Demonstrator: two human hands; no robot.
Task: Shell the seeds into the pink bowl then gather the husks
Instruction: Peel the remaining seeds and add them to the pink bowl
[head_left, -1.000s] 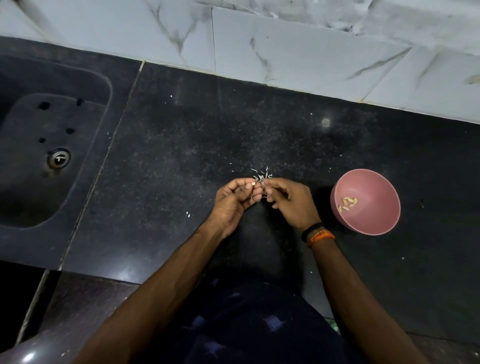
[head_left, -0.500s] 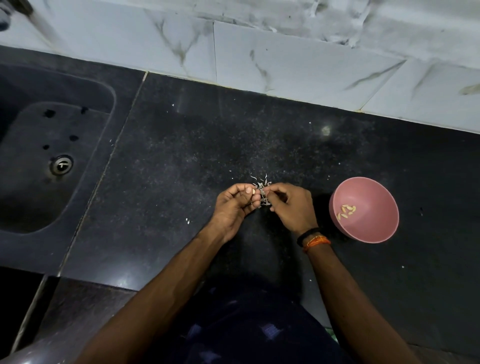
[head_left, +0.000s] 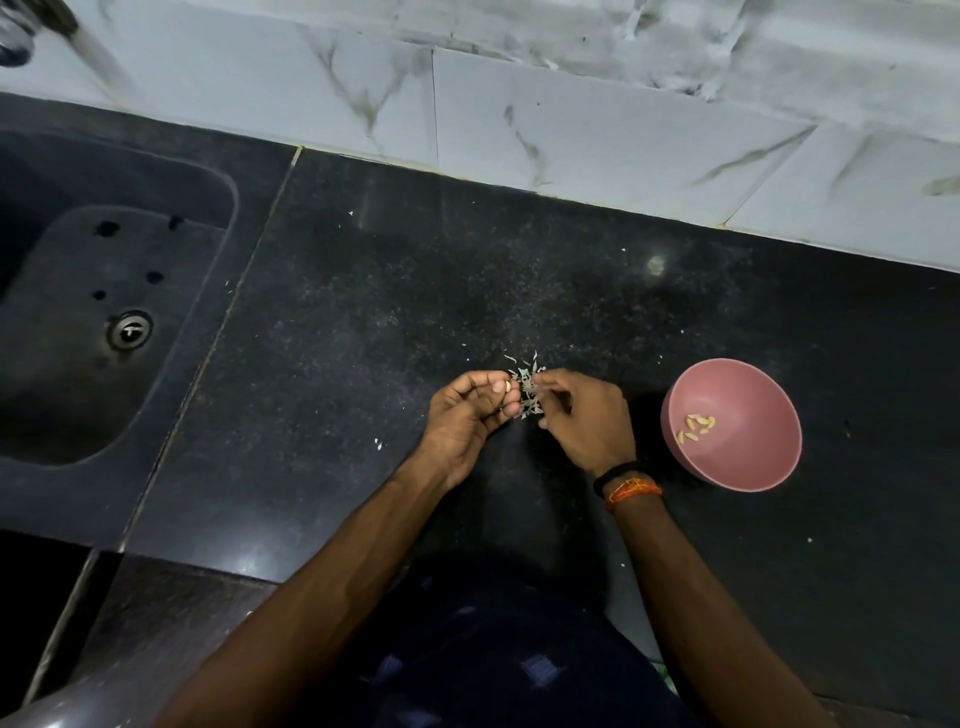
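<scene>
A small heap of pale husks lies on the black counter, between my two hands. My left hand has its fingers curled, and its fingertips pinch a seed at the heap's left edge. My right hand has curled fingers too, its fingertips meeting the left hand's over the heap. The pink bowl stands to the right of my right hand and holds several yellowish shelled seeds.
A dark sink with a metal drain fills the left side. A white marbled tile wall runs along the back. A few stray husk bits lie scattered on the counter.
Both hands stay at the husk heap, with only small finger movement; the view has tilted slightly, so everything sits a little lower in frame.
</scene>
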